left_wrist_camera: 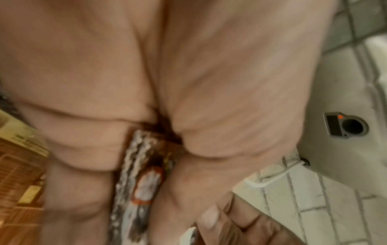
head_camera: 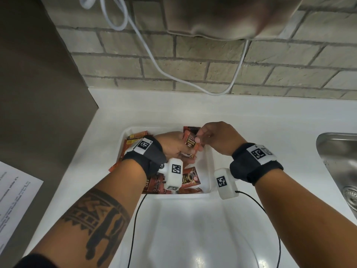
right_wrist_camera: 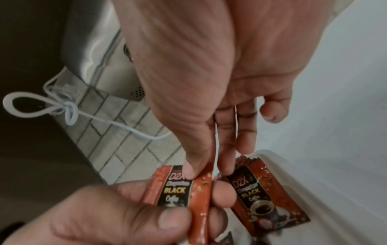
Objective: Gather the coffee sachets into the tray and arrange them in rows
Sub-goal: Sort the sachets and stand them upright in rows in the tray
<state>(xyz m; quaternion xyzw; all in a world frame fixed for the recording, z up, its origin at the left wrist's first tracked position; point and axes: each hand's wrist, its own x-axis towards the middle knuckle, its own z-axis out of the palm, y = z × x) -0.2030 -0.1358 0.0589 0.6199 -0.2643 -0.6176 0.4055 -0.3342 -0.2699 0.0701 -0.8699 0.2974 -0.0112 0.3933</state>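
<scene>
Fingers (right_wrist_camera: 191,167) of both hands pinch sachet (right_wrist_camera: 178,190) reading "D2X BLACK Coffee"

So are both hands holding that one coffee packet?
Yes, the left hand grips the sachet while the right hand pinches its top.

The tray (head_camera: 209,167) sits on the counter (head_camera: 251,117), sachets (head_camera: 152,185) inside it, the sink (head_camera: 336,155) to its right

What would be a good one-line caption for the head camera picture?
Both hands, left hand and right hand, hold a red-and-black coffee sachet above a white plastic tray of sachets.
</scene>
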